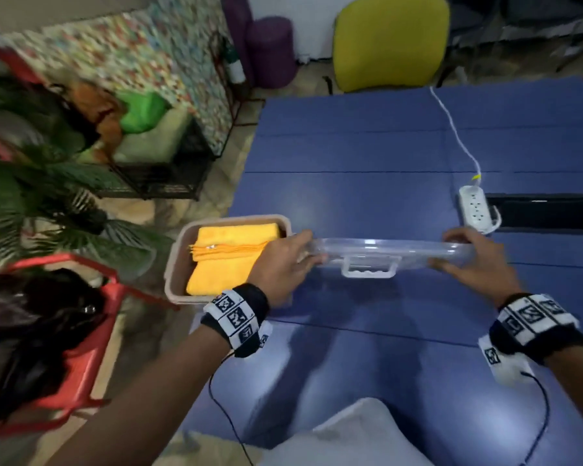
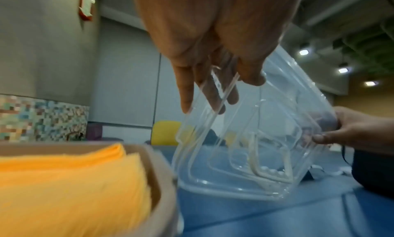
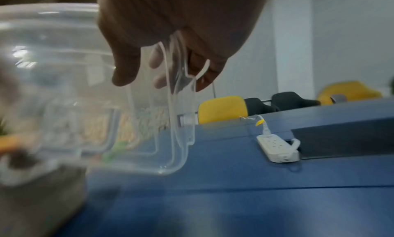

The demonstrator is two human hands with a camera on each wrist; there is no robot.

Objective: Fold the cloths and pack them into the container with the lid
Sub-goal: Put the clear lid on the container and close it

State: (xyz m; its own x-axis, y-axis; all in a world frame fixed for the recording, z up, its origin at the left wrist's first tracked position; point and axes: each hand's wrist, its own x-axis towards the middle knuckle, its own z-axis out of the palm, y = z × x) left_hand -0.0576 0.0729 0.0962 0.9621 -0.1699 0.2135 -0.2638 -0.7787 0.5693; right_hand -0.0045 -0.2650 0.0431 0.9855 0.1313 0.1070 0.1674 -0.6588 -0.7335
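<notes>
Folded yellow cloths [image 1: 231, 252] [image 2: 70, 181] lie stacked inside a beige container [image 1: 179, 260] [image 2: 162, 178] at the left edge of the blue table [image 1: 367, 156]. A clear plastic lid [image 1: 381, 252] [image 2: 251, 153] [image 3: 102, 105] with a white handle hangs in the air to the right of the container, tilted. My left hand [image 1: 292, 260] [image 2: 215, 88] pinches the lid's left end, thumb on one face and fingers on the other. My right hand [image 1: 465, 260] [image 3: 162, 68] pinches its right end the same way.
A white power strip [image 1: 475, 210] [image 3: 277, 148] with its cord lies on the table just beyond my right hand, beside a dark slot [image 1: 549, 213]. A red chair [image 1: 81, 331] with a black bag and a plant [image 1: 31, 183] stand left of the table. A yellow chair [image 1: 389, 42] is at the far edge.
</notes>
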